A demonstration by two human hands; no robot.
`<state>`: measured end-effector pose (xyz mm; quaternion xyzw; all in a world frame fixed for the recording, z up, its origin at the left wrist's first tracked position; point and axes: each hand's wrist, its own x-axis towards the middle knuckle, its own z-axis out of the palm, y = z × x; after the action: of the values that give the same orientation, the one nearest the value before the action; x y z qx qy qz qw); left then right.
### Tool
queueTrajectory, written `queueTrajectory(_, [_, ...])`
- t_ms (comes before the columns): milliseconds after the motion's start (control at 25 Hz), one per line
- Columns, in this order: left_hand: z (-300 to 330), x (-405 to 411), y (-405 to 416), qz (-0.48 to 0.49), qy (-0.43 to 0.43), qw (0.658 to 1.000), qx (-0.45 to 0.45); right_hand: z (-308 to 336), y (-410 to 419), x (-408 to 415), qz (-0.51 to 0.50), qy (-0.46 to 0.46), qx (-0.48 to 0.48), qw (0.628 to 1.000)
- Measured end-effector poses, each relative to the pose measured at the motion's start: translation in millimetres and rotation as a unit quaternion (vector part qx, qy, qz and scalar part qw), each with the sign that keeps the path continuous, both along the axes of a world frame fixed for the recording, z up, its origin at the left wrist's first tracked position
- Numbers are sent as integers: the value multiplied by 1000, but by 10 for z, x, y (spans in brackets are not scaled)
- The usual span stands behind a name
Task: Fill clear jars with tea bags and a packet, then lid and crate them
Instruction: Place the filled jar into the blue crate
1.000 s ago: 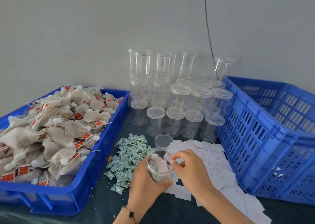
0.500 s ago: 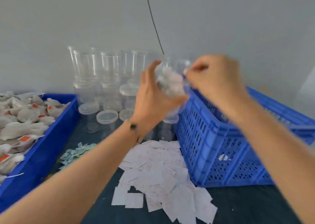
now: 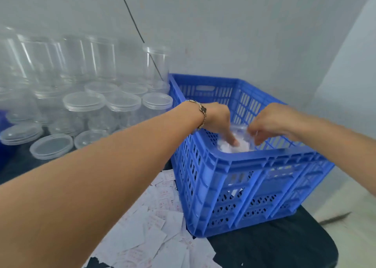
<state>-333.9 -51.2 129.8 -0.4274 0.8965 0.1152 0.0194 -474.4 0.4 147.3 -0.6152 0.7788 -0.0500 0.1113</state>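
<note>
A clear jar (image 3: 237, 144) packed with white tea bags sits low inside the blue slatted crate (image 3: 250, 176), just behind its near rim. My left hand (image 3: 217, 119) reaches over the crate's left wall and grips the jar's left side, fingers pointing down. My right hand (image 3: 272, 123) comes from the right, its curled fingers pinching the jar's top edge. The jar's lower part is hidden by the crate wall. Whether a lid is on it I cannot tell.
Several empty clear jars (image 3: 85, 108), some lidded and some stacked, stand left of the crate against the wall. White paper slips (image 3: 160, 233) lie scattered on the dark table in front. The table's right edge (image 3: 329, 245) is close to the crate.
Both hands carried the filled jar from over the paper slips up, to the right, and down into the blue crate. My view swung right, so the tea bag tray left the frame.
</note>
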Motion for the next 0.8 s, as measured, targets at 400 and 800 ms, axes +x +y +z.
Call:
queueTrajectory(400, [57, -156, 256, -22, -235, 966, -103, -442, -267, 296, 99, 70, 269, 956])
queueTrajectory(800, [-13, -217, 423, -6, -255, 963, -88, -462, -270, 310, 140, 85, 348, 923])
